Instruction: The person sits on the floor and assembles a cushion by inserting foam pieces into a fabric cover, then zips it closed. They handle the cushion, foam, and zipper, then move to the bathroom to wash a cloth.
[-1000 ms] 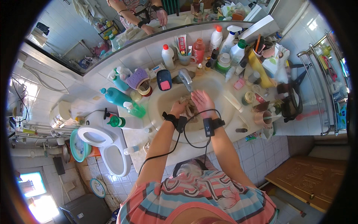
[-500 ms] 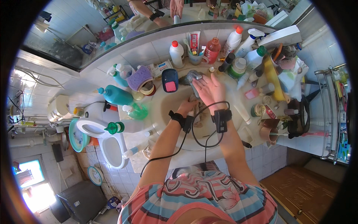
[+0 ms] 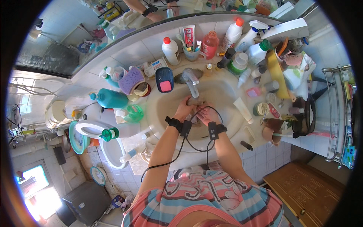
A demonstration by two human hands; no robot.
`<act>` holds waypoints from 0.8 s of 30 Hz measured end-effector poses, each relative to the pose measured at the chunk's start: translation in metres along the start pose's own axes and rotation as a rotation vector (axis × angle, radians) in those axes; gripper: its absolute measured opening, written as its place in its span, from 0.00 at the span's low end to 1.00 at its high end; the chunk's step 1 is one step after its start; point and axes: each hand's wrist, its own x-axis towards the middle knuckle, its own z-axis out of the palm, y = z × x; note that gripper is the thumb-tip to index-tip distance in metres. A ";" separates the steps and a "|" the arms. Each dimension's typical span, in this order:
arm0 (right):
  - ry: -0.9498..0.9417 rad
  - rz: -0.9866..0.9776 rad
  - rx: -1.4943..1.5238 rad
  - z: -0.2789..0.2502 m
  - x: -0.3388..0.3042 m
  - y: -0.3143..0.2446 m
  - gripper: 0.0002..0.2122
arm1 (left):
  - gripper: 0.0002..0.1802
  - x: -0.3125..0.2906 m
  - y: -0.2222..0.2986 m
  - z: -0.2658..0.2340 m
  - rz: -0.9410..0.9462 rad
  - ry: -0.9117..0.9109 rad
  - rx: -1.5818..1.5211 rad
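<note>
Down in the pale sink basin (image 3: 166,113), under the metal tap (image 3: 192,85), lies a wet, greyish cloth (image 3: 195,101). My left hand (image 3: 185,108) grips its left side with curled fingers. From the other side my right hand (image 3: 207,114) is closed on the same cloth, close beside the left. Part of the cloth hangs between my hands toward the basin floor, partly hidden by a black cable. Both wrists wear black straps with small boxes.
Left of the tap stand a blue soap dish (image 3: 164,73) with a pink bar, a purple sponge (image 3: 131,80) and a teal bottle (image 3: 112,98). Several bottles, a toothbrush cup (image 3: 192,55) and a yellow basket (image 3: 275,72) crowd the back and right. A white tube (image 3: 242,109) lies on the right rim.
My right hand has come down from beside the tap, where it was spread palm up, onto the cloth in the basin. The left hand stays at the cloth.
</note>
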 end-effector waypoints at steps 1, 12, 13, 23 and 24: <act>0.019 -0.013 0.011 0.002 0.007 0.005 0.18 | 0.36 -0.004 0.001 -0.001 0.016 0.017 0.044; -0.218 -0.238 0.257 0.035 0.009 -0.010 0.10 | 0.28 -0.007 -0.021 -0.032 -0.172 0.236 0.211; -0.217 -0.258 0.247 0.035 0.005 -0.012 0.09 | 0.27 -0.005 -0.022 -0.033 -0.110 0.297 0.218; -0.193 -0.188 -0.053 0.004 0.031 -0.004 0.18 | 0.39 -0.007 -0.003 -0.020 -0.197 0.349 0.360; -0.319 -0.204 0.055 0.005 0.030 -0.004 0.18 | 0.40 -0.008 -0.004 -0.021 -0.246 0.238 0.540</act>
